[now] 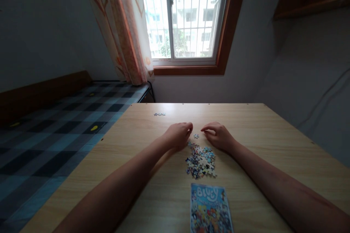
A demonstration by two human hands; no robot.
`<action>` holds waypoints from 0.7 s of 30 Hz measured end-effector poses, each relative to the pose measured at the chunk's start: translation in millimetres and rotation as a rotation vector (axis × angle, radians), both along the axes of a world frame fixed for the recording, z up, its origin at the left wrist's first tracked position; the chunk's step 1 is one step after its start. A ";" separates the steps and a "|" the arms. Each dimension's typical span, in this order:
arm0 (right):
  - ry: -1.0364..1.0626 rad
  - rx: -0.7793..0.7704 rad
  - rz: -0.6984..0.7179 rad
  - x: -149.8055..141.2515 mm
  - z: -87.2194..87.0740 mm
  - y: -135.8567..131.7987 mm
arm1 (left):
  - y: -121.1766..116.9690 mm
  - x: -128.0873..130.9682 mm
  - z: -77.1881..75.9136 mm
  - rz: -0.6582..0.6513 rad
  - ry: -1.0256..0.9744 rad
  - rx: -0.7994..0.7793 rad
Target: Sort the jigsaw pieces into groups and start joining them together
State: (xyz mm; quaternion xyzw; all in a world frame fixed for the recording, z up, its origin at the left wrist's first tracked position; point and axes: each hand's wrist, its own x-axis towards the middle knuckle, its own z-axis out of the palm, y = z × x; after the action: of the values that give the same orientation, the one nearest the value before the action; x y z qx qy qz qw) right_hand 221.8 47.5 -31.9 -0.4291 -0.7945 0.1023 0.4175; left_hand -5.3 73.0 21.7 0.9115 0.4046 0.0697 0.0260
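Note:
A loose heap of small jigsaw puzzle pieces (201,162) lies on the table between my forearms. One joined pair or single puzzle piece (196,136) sits apart, just beyond the heap and between my two hands. My left hand (179,135) rests left of it, with fingers curled and closed; whatever they may hold is hidden. To the right, my right hand (218,136) has its fingers apart and bent toward that piece, not touching it, and nothing shows in them. Nearer to me lies a blue picture card (210,207) marked "Bluey", cut off by the lower frame edge.
The wooden table (262,131) extends around the hands. A small row of puzzle pieces (159,114) lies near its far left edge. At left is a bed with a checked cover (68,123). Behind stand a curtain (123,25) and a window (191,18).

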 end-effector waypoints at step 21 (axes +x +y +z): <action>0.041 -0.034 -0.030 0.1 -5.2 3.1 | 19.5 -26.5 -8.5 0.172 -0.008 0.180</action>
State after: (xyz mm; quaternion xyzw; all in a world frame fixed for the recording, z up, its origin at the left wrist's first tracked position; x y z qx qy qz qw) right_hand 221.9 50.7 -37.1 -0.4458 -0.7774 0.1181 0.4277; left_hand -31.8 92.5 13.2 0.8718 0.4733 0.1112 -0.0605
